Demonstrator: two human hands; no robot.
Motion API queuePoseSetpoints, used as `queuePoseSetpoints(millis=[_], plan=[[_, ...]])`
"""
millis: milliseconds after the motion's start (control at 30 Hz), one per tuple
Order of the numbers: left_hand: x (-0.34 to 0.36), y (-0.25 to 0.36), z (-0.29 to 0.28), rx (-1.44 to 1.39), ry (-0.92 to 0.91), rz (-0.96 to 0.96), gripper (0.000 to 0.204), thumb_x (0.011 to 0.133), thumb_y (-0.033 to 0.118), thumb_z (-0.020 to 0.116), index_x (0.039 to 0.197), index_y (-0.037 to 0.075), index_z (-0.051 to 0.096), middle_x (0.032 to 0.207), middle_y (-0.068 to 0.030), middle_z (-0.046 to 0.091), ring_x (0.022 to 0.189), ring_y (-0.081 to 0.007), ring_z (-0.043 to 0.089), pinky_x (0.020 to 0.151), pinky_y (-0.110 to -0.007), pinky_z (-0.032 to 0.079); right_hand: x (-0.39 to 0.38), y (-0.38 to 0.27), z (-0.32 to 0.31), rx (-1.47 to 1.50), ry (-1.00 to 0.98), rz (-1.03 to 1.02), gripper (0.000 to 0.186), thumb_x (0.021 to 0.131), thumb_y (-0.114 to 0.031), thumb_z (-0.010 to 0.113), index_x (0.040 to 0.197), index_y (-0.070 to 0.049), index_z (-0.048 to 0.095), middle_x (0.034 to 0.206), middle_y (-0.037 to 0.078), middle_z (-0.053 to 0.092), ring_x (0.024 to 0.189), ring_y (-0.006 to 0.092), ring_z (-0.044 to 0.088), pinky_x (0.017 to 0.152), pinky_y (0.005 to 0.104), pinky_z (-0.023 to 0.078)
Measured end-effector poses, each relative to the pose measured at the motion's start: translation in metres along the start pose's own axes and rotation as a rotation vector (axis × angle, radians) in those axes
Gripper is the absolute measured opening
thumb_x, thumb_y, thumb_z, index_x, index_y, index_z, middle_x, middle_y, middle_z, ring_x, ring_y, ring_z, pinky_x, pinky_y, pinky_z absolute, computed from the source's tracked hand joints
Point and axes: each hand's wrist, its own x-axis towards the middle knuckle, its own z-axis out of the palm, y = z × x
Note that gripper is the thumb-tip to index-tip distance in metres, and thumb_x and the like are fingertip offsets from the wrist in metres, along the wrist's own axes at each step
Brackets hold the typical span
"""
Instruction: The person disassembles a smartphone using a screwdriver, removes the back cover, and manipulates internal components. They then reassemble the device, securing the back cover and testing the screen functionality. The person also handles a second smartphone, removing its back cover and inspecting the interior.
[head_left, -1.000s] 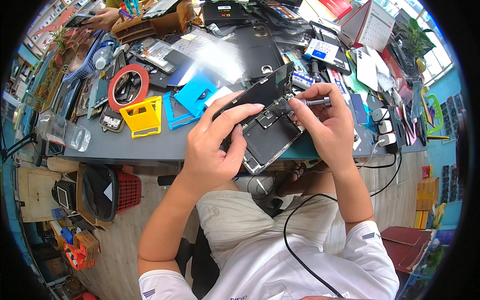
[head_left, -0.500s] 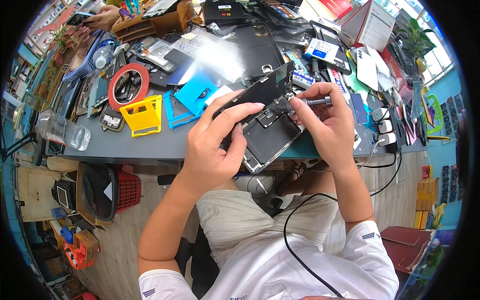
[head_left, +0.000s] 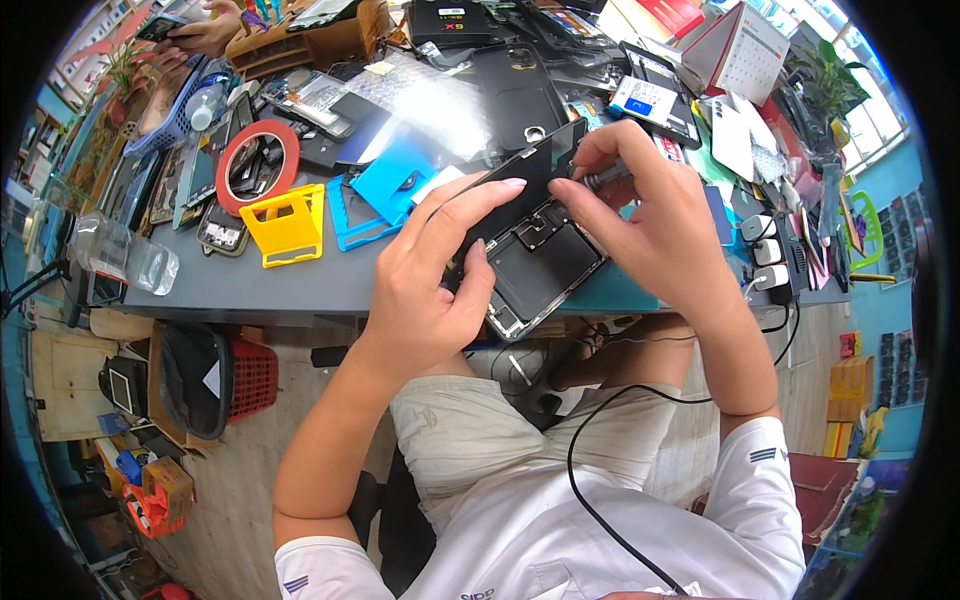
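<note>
An opened smartphone lies at the front edge of the grey workbench, its dark insides facing up and its black screen panel tilted up behind it. My left hand grips the phone's left side, fingers stretched along the lifted screen. My right hand pinches a small grey screwdriver just above the phone's upper end.
A yellow phone stand, a blue plastic frame and a red tape ring lie left of the phone. Chargers and cables crowd the right side. Another person's hands work at the far left. A red basket sits below the bench.
My right hand has turned slightly, so the screwdriver no longer sticks out to the right. My left hand and the phone have not moved.
</note>
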Motion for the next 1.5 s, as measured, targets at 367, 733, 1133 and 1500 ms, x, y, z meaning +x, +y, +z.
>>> queuePoseSetpoints(millis=[367, 733, 1133, 1500], plan=[[-0.005, -0.002, 0.004, -0.192, 0.031, -0.106, 0.066, 0.083, -0.015, 0.061, 0.146, 0.003, 0.062, 0.139, -0.0169, 0.069, 0.125, -0.0367, 0.069, 0.108, -0.042, 0.053, 0.03, -0.016, -0.006, -0.299, -0.19, -0.164, 0.026, 0.101, -0.025, 0.074, 0.109, -0.006, 0.058, 0.073, 0.016, 0.069, 0.065, 0.0397, 0.067, 0.06, 0.0495, 0.049], [-0.006, 0.001, 0.003, -0.233, 0.038, -0.131, 0.078, 0.085, -0.016, 0.059, 0.16, 0.004, 0.046, 0.154, -0.0187, 0.061, 0.132, -0.0348, 0.068, 0.109, -0.038, 0.053, 0.033, -0.02, -0.008, -0.338, -0.236, -0.181, 0.015, 0.108, -0.021, 0.064, 0.109, -0.007, 0.06, 0.065, 0.017, 0.063, 0.061, 0.0407, 0.065, 0.056, 0.051, 0.047], [-0.006, -0.004, -0.001, -0.165, -0.048, -0.082, 0.078, 0.091, -0.016, 0.06, 0.163, 0.002, 0.038, 0.164, -0.0173, 0.049, 0.135, -0.0214, 0.063, 0.107, -0.032, 0.056, 0.028, -0.013, -0.008, -0.265, -0.17, -0.203, 0.014, 0.107, -0.017, 0.065, 0.113, -0.005, 0.061, 0.068, 0.018, 0.065, 0.063, 0.041, 0.066, 0.058, 0.0502, 0.048], [-0.006, -0.004, -0.002, -0.124, -0.055, -0.071, 0.076, 0.091, -0.015, 0.06, 0.162, 0.002, 0.04, 0.162, -0.0189, 0.051, 0.14, -0.0228, 0.06, 0.111, -0.033, 0.053, 0.014, -0.013, -0.013, -0.011, -0.118, 0.071, 0.012, 0.108, -0.012, 0.059, 0.111, 0.0, 0.06, 0.075, 0.017, 0.07, 0.068, 0.0347, 0.072, 0.063, 0.0418, 0.053]])
